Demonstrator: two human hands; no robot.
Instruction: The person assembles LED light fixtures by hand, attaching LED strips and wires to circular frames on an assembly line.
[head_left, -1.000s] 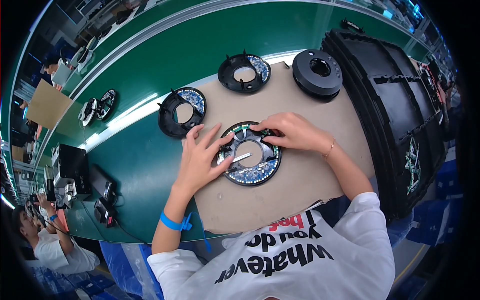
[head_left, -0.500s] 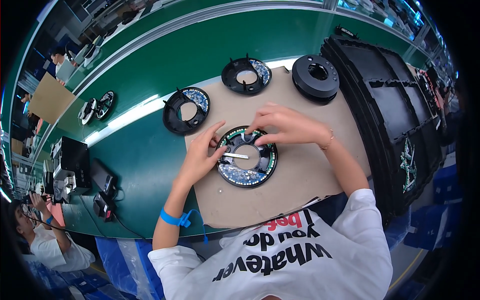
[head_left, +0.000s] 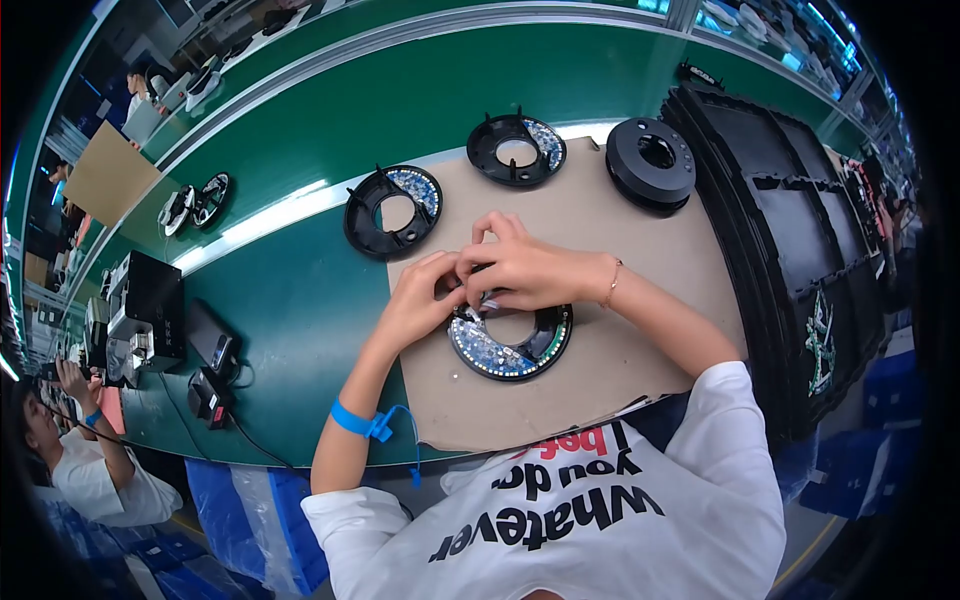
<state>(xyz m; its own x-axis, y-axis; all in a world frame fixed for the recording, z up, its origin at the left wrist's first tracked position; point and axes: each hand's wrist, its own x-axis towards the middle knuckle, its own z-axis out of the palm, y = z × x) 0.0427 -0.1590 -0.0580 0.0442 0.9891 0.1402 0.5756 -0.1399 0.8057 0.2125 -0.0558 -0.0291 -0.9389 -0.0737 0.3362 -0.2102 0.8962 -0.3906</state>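
A round black ring-shaped housing [head_left: 549, 345] lies on the cardboard sheet in front of me. It carries a blue circuit board [head_left: 482, 345] and a rim of small pale squares. At its upper left edge my left hand [head_left: 425, 293] is closed, thumb and fingertips drawn together. My right hand [head_left: 515, 268] meets it there with bent, pinched fingers, covering the upper part of the housing. A bit of white strip [head_left: 489, 303] shows beneath the right fingers. What either set of fingertips grips is hidden.
Two similar black rings with boards [head_left: 393, 211] [head_left: 516, 149] and a thick black round casing [head_left: 650, 165] stand behind. Black trays [head_left: 780, 215] line the right side. Black boxes [head_left: 210, 335] with cables sit left on the green bench. A person [head_left: 85, 440] is at the far left.
My right hand has moved left across the housing to meet my left hand. The left fingers have closed in. The white strip, plainly visible before, is now mostly covered. The whole view has shifted slightly.
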